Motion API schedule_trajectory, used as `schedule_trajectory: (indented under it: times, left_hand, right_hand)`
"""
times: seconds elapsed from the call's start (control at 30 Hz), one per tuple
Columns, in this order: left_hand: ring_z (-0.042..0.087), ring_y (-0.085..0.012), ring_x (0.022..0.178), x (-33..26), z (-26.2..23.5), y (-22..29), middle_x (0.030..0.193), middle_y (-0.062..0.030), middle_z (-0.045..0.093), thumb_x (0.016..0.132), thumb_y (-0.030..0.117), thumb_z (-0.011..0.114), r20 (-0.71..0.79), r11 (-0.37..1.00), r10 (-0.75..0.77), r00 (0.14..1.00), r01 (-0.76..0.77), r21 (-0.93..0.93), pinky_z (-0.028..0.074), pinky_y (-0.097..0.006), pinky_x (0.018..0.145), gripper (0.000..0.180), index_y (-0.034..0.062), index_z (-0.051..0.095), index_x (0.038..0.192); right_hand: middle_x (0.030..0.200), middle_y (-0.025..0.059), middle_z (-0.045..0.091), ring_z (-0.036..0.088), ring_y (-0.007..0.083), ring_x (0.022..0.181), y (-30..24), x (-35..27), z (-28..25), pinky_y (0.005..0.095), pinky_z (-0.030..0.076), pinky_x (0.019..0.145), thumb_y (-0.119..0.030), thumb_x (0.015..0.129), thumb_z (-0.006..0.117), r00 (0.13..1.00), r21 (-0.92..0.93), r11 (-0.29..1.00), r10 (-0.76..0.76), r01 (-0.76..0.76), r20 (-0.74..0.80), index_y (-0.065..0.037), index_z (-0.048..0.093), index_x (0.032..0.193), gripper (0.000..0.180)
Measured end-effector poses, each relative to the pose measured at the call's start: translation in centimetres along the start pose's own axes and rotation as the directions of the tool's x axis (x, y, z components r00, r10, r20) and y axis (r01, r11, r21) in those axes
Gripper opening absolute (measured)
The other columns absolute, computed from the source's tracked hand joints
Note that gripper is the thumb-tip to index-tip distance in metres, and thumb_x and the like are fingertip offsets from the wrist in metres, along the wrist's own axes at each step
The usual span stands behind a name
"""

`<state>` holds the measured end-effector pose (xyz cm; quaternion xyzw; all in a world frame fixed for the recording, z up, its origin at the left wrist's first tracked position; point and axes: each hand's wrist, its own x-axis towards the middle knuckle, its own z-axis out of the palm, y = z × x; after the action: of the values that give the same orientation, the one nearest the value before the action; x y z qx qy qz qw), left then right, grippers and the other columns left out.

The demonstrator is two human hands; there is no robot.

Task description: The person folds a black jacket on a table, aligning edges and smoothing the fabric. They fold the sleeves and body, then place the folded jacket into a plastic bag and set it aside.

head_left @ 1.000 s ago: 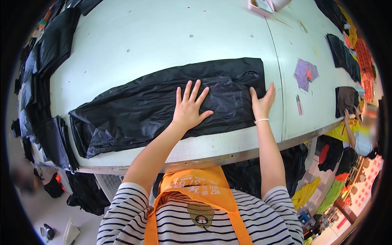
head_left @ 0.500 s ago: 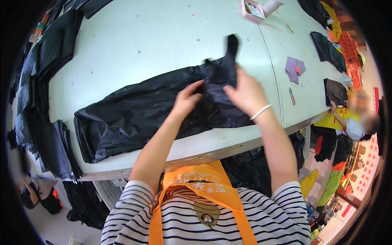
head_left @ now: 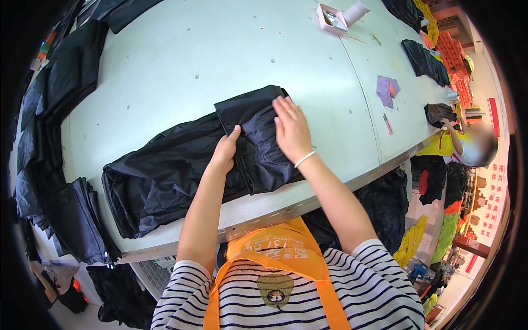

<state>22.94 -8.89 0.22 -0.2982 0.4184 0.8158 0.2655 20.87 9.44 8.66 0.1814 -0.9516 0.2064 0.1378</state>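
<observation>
Since the long black shiny-fabric garment (head_left: 181,170) stretches leftward across the pale green counter (head_left: 165,66), its folded right end sits under both hands: left hand (head_left: 225,151) pinching the fold's edge, right hand (head_left: 291,129) pressed flat on top.

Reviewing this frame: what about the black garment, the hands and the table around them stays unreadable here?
- Head view: the left hand has its fingertips tucked under the folded flap of the black garment.
- The right hand lies flat, covering the fabric beneath it.
- The small pink tray at the far side of the table: contents too small to tell.
- The dark stacked garments at left blur into the fisheye rim.
</observation>
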Motion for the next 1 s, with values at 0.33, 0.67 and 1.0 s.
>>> schedule_trajectory:
  times: [0.33, 0.67, 1.0]
  left_hand:
    - [0.063, -0.0249, 0.097, -0.7, -0.4, 0.3, 0.108, -0.0136, 0.064, 0.079, 0.016, 0.069, 0.05, 0.999, 0.037, 0.998, -0.038, 0.026, 0.052, -0.037, 0.086, 0.042, -0.0015, 0.057, 0.116]
    - [0.066, -0.0253, 0.081, -0.4, 0.5, -0.3, 0.097, -0.0127, 0.065, 0.075, 0.001, 0.067, -0.109, 0.97, 0.124, 0.986, -0.098, 0.225, 0.056, -0.035, 0.074, 0.038, -0.0032, 0.057, 0.111]
    - [0.025, -0.0351, 0.137, -4.5, 9.6, -2.7, 0.148, -0.0106, 0.032, 0.07, 0.031, 0.077, 0.478, -0.478, 0.497, 0.725, -0.231, 0.847, 0.02, -0.049, 0.111, 0.079, 0.0055, 0.042, 0.136]
  right_hand:
    - [0.152, 0.0169, 0.021, 0.02, 0.0311, 0.14, 2.2, -2.8, 8.3, 0.0464, 0.015, 0.113, -0.037, 0.096, 0.037, 0.974, -0.075, 0.991, 0.124, -0.111, 0.189, -0.006, 0.025, 0.145, 0.06]
    - [0.142, 0.0074, 0.04, 0.032, 0.0287, 0.134, 9.6, 2.4, 6.8, 0.0502, 0.024, 0.109, -0.04, 0.094, 0.046, 0.977, 0.123, 0.975, -0.198, 0.187, 0.085, -0.015, 0.05, 0.131, 0.045]
    - [0.134, 0.0118, 0.05, 0.039, 0.0296, 0.131, 13.0, 2.9, 6.8, 0.0389, 0.032, 0.108, -0.032, 0.093, 0.053, 0.983, 0.657, 0.752, -0.153, 0.051, 0.099, -0.008, 0.055, 0.125, 0.041]
